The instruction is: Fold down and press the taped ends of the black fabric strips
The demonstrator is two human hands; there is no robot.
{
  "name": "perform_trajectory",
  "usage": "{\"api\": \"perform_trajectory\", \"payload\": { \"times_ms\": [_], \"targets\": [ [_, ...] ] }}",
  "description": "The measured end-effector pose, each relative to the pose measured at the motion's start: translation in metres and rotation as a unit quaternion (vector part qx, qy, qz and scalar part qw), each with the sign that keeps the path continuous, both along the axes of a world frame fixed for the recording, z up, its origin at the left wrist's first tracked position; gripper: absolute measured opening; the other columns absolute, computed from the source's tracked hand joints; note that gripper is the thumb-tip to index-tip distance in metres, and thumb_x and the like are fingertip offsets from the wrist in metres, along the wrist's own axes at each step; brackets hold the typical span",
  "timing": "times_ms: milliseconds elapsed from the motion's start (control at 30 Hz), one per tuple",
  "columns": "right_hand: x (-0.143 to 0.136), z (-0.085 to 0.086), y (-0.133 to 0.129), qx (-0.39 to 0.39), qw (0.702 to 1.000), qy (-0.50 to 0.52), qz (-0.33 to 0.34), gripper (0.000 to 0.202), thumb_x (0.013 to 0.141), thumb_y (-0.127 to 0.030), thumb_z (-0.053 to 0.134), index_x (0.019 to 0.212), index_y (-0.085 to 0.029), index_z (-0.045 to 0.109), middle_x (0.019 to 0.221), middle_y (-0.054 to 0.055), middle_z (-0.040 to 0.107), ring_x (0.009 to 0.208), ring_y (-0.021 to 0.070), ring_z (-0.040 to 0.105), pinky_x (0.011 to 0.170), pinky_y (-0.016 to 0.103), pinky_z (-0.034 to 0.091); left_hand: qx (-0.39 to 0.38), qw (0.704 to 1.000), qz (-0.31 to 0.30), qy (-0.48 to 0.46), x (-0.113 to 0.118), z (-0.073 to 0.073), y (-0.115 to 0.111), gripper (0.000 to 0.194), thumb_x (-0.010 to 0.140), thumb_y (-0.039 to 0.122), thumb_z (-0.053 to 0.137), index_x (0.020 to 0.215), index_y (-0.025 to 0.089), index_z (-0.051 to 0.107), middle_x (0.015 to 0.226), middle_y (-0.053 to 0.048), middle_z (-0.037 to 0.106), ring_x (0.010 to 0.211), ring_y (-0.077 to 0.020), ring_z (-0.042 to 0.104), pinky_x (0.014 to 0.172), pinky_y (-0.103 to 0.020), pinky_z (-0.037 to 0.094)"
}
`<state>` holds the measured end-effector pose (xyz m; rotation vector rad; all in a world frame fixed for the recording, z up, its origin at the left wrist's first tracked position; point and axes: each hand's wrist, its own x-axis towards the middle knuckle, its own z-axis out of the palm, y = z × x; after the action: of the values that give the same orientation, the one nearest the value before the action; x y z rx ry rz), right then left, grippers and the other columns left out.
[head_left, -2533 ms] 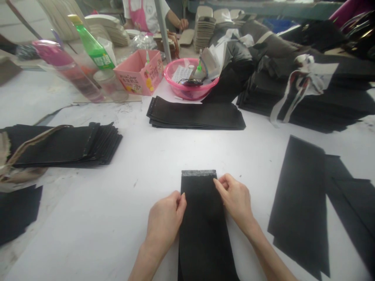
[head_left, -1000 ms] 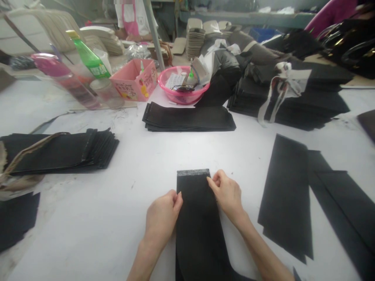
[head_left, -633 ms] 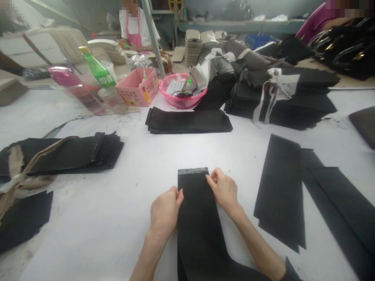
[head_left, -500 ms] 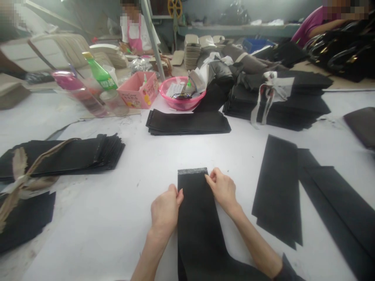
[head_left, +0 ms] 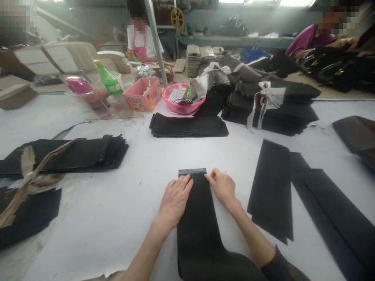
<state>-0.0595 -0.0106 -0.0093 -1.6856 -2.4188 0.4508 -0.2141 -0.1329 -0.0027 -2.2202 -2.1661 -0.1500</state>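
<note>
A long black strip of leather-like material (head_left: 199, 218) lies lengthwise in front of me, its near part curving off to the right. Across its far end runs a greyish, rough-looking band (head_left: 192, 171). My left hand (head_left: 176, 197) rests on the strip's left side just below that band, palm down and fingers stretched out. At the right edge, my right hand (head_left: 222, 186) pinches the strip near its far corner between thumb and forefinger. Black panels (head_left: 272, 187) lie to the right of this hand, with longer black strips (head_left: 331, 207) beyond them.
Beyond my hands lies a stack of black pieces (head_left: 189, 125). Tied black bundles stand at left (head_left: 70, 156) and back right (head_left: 272, 105). A pink basin (head_left: 184, 109), pink box (head_left: 140, 97) and green bottle (head_left: 108, 78) line the back. Two co-workers sit farther off.
My left hand has gone from gripping the strip's left edge to lying flat on top, farther up. My right hand keeps its pinch. The view has tilted up slightly.
</note>
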Motion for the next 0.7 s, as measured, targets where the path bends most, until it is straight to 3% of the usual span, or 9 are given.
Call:
{"api": "perform_trajectory", "payload": {
  "times_ms": [167, 267, 400, 533, 700],
  "targets": [
    [0.001, 0.008, 0.007, 0.041, 0.998, 0.016, 0.037, 0.018, 0.088, -0.04, 0.061, 0.083, -0.023, 0.057, 0.077, -0.002, 0.065, 0.064, 0.0152, 0.058, 0.055, 0.026, 0.029, -0.007, 1.0, -0.003, -0.007, -0.001, 0.001, 0.001, 0.039, 0.092, 0.01, 0.044, 0.129, 0.021, 0.049, 0.144, -0.005, 0.044, 0.127, -0.0224, 0.042, 0.1, -0.041, 0.039],
    [-0.011, 0.011, 0.009, 0.089, 0.986, 0.054, 0.134, 0.012, 0.087, -0.034, 0.064, 0.091, -0.023, 0.058, 0.092, 0.001, 0.064, 0.081, 0.0168, 0.058, 0.064, 0.027, 0.037, -0.007, 1.0, -0.001, -0.009, -0.002, 0.001, 0.001, 0.038, 0.093, 0.012, 0.045, 0.129, 0.021, 0.049, 0.144, -0.005, 0.045, 0.127, -0.0236, 0.042, 0.099, -0.042, 0.039],
    [-0.031, 0.013, 0.013, 0.097, 0.965, 0.025, 0.241, 0.018, 0.082, -0.029, 0.069, 0.098, -0.023, 0.063, 0.1, 0.005, 0.063, 0.096, 0.0216, 0.053, 0.077, 0.031, 0.041, -0.004, 1.0, -0.014, -0.016, -0.005, 0.003, 0.003, 0.035, 0.092, 0.013, 0.047, 0.126, 0.02, 0.051, 0.14, -0.006, 0.048, 0.125, -0.0241, 0.044, 0.096, -0.042, 0.041],
    [-0.039, 0.015, 0.02, 0.084, 0.959, 0.007, 0.271, 0.018, 0.081, -0.028, 0.071, 0.096, -0.021, 0.064, 0.097, 0.005, 0.063, 0.095, 0.0231, 0.052, 0.078, 0.034, 0.039, 0.004, 0.998, -0.032, -0.047, -0.011, 0.006, 0.009, 0.029, 0.092, 0.013, 0.047, 0.119, 0.02, 0.055, 0.131, -0.006, 0.055, 0.119, -0.0233, 0.048, 0.092, -0.04, 0.043],
    [-0.041, 0.016, 0.031, 0.062, 0.951, -0.005, 0.303, 0.021, 0.079, -0.028, 0.073, 0.095, -0.02, 0.063, 0.096, 0.005, 0.062, 0.093, 0.0225, 0.051, 0.076, 0.033, 0.038, 0.027, 0.991, 0.001, -0.129, -0.017, 0.002, 0.022, 0.023, 0.093, 0.011, 0.044, 0.108, 0.019, 0.059, 0.112, -0.006, 0.061, 0.105, -0.0196, 0.054, 0.089, -0.034, 0.046]
  ]
}}
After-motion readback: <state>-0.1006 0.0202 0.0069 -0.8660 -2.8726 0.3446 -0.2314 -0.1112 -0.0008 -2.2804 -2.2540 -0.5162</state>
